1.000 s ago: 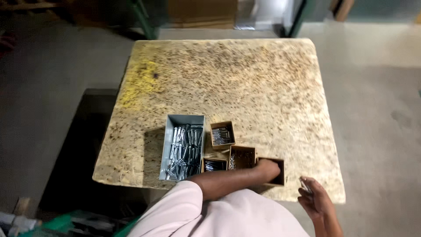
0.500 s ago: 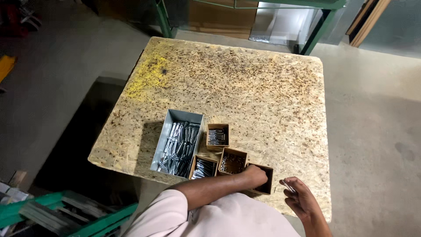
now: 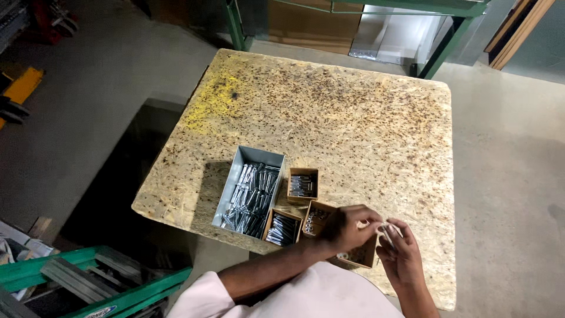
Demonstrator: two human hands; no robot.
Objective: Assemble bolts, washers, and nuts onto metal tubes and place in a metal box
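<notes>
Left hand (image 3: 347, 228) has left the box (image 3: 359, 256), meeting right hand (image 3: 400, 256).

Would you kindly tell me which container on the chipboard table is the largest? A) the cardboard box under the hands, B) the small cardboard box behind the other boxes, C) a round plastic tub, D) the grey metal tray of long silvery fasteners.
D: the grey metal tray of long silvery fasteners is far longer than any small cardboard box beside it on the chipboard table.
</notes>
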